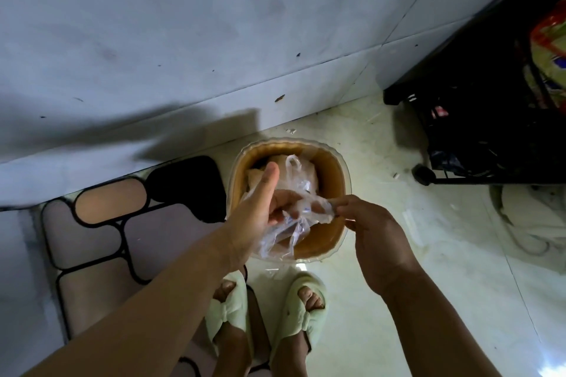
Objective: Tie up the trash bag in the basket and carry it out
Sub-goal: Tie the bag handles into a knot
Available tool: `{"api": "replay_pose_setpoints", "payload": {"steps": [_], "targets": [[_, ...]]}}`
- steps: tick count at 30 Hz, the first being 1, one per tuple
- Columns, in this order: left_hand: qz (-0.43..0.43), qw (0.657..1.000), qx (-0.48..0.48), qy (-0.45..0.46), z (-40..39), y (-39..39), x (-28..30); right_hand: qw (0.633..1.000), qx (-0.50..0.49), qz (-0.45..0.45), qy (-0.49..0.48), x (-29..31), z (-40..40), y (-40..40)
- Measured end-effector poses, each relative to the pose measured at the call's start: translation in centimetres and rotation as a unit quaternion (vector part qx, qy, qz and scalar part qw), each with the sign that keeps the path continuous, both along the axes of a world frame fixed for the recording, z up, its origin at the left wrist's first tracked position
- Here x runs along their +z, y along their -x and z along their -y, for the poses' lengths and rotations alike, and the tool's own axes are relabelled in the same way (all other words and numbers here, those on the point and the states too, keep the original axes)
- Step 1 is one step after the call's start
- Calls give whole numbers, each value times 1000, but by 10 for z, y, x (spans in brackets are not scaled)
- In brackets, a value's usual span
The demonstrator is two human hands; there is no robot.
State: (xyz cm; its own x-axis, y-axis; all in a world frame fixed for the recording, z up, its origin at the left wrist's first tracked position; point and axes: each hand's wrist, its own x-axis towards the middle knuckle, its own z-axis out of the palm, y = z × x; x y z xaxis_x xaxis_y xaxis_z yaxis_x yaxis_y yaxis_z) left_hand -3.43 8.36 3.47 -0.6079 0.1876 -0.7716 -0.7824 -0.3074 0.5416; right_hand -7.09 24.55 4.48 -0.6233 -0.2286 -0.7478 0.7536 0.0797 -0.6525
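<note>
The thin, clear plastic trash bag [291, 217] sat inside the round brown basket [332, 168] with a transparent scalloped rim, which stood on the pale tiled floor [428, 269] close to the white wall [183, 40]. The person stood directly over it, feet in pale green open-toed slippers [301, 312] just short of the basket, so both arms could reach straight down onto the bag's mouth.

The left hand [260, 214] was partly spread, thumb stretched up and away, while its curled fingers gripped a gathered fold of the plastic from beneath. The right hand [370, 236] was pressed together at its fingertips, pinching a twisted end of the same bag and drawing it sideways across the left. One looped handle of the bag stood free above the rubbish, near the left thumb. The two hands were near each other over the basket's front half, most likely so that the gathered ends could be crossed and knotted without lifting the load.

The bag's lower part lay slack against the near wall of the basket, so the knot appeared not yet made, and carrying out was a step still to come.

A patterned mat [101, 232] of rounded panels lay on the floor to the left, and a dark wheeled rack [477, 119] stood to the right, well apart from the basket.
</note>
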Motion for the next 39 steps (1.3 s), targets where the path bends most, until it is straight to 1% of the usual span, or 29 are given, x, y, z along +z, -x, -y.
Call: {"api": "replay_pose_setpoints", "payload": {"steps": [2,3,4,5,6,8,9,10,11,12,13,14,16,18,19,21,23,25,27,29,31,33,34,36,37,39], "targets": [[-1,994,-50,97,2,1,0,999,-47,18,-13,-5,-3,3],[-6,989,-68,135,3,1,-1,995,-93,47,-1,-8,-5,4],[-6,986,-61,157,3,0,-4,985,-148,89,26,-10,-5,5],[2,988,-34,148,3,1,-4,968,-202,135,67,-12,-5,5],[19,993,6,113,3,0,-4,949,-243,170,106,-12,-4,5],[38,994,92,44,0,-2,-4,927,-283,188,159,-14,0,3],[23,992,122,25,-1,-4,-6,925,-284,182,174,-15,1,2],[5,990,144,9,-2,-7,-7,929,-273,172,180,-15,3,1],[-8,987,159,-8,-3,-9,-9,943,-241,156,169,-16,5,1],[-15,988,152,-15,-2,-11,-10,965,-185,133,131,-16,5,1],[-21,992,126,-5,0,-13,-9,986,-112,104,64,-18,5,1],[-21,996,89,22,2,-13,-9,996,-45,73,-13,-20,4,2],[-26,994,19,104,5,-12,-7,990,46,25,-132,-23,1,5],[-69,977,-46,195,6,-8,-10,973,115,-25,-198,-26,0,8],[-98,964,-64,237,5,-8,-14,966,146,-46,-209,-27,-1,10],[-147,937,-63,311,5,-9,-22,955,202,-69,-205,-30,-2,11],[-188,906,-61,373,5,-12,-30,947,224,-89,-213,-34,0,11],[-222,882,-63,411,4,-17,-36,952,173,-104,-231,-39,3,12],[-227,872,-45,432,4,-21,-42,968,71,-67,-229,-45,6,12],[-179,885,13,430,3,-25,-53,973,-31,6,-230,-55,8,10],[-110,903,90,405,0,-28,-60,962,-94,71,-245,-62,13,5],[-78,903,147,396,-3,-28,-64,952,-147,115,-242,-61,19,3],[-72,902,169,392,-4,-27,-63,950,-167,134,-230,-60,21,4],[-69,903,195,377,-3,-26,-56,956,-155,173,-180,-49,23,5],[-70,907,195,365,-2,-27,-51,962,-138,190,-138,-43,23,6],[-71,929,170,320,-2,-27,-32,972,-123,197,-43,-26,21,4]]}}
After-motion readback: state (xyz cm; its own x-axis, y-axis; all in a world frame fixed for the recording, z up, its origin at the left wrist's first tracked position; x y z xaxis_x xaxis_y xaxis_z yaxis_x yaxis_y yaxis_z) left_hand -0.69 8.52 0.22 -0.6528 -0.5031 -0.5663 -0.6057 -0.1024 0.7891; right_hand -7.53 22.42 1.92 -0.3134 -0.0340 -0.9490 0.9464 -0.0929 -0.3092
